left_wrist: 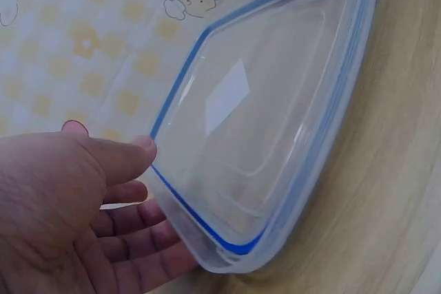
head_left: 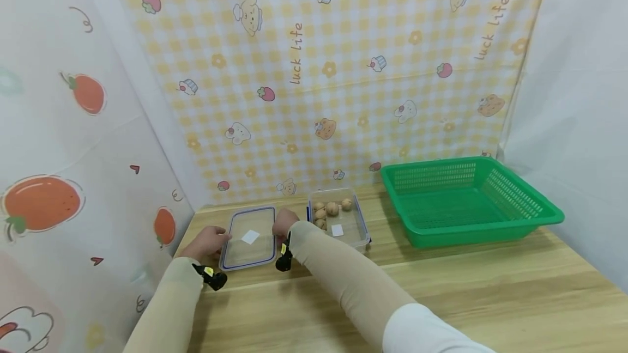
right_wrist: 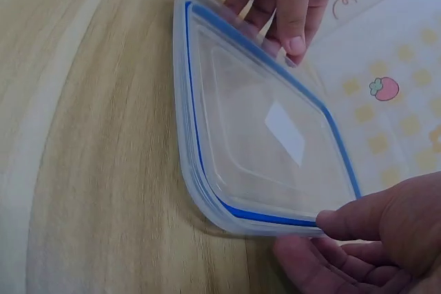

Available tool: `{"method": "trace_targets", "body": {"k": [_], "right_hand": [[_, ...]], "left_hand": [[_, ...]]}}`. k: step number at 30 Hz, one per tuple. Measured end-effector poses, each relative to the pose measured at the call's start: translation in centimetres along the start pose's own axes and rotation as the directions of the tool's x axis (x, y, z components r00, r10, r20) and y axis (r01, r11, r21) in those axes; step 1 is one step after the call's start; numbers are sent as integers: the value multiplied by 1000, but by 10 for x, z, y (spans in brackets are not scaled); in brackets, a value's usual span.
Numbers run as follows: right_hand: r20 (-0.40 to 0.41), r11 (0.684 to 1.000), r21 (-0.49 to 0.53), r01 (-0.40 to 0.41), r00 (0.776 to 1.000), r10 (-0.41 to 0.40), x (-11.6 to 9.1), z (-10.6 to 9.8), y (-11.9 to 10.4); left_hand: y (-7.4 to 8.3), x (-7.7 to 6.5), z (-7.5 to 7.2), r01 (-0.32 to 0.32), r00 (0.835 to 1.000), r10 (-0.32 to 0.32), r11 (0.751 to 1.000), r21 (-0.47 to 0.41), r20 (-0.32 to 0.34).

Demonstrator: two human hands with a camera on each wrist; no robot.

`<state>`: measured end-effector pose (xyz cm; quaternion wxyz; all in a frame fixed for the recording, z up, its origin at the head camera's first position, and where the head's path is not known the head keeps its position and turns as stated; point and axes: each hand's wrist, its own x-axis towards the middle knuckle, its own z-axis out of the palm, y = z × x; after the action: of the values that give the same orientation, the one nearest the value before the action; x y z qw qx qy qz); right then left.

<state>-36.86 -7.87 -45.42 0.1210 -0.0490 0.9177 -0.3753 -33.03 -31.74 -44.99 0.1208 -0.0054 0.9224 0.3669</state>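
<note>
Both hands hold a clear plastic container lid [head_left: 265, 248] with a blue seal and a white diamond-shaped label. At its left edge, my left hand [head_left: 209, 242] has the thumb at the rim and the other fingers below, as the left wrist view [left_wrist: 89, 197] shows. Across from it, my right hand [head_left: 285, 222] grips the right edge, thumb on the rim and fingers curled underneath. Close to the right hand stands a clear plastic container [head_left: 354, 229] with several walnuts [head_left: 332, 209] toward its back and left side.
A large green plastic basket [head_left: 485, 233] stands at the right of the wooden table [head_left: 392, 282]. Patterned cloth [head_left: 343, 97] hangs behind the table, and another printed cloth [head_left: 118, 178] borders its left side.
</note>
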Motion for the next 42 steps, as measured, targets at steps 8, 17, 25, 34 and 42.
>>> {"method": "trace_targets", "body": {"k": [8,17,25,34,42], "right_hand": [[37,1000,8,-20,999,20,3,-16,-2],[94,951,303,-65,995,38,-9,-63,-6],[109,919,395,-20,994,-26,-43,-114,15],[109,911,411,13,992,-63,-75,-166,43],[80,909,417,-7,996,-29,-98,-199,72]], "left_hand": [[-3,6,-1,40,995,-52,989,-143,-86],[28,-7,-9,55,998,-66,938,-342,-20],[69,-11,9,-1,999,23,876,-481,40],[118,-16,34,-57,994,98,852,-520,52],[158,-22,58,-61,993,105,831,-553,48]]}}
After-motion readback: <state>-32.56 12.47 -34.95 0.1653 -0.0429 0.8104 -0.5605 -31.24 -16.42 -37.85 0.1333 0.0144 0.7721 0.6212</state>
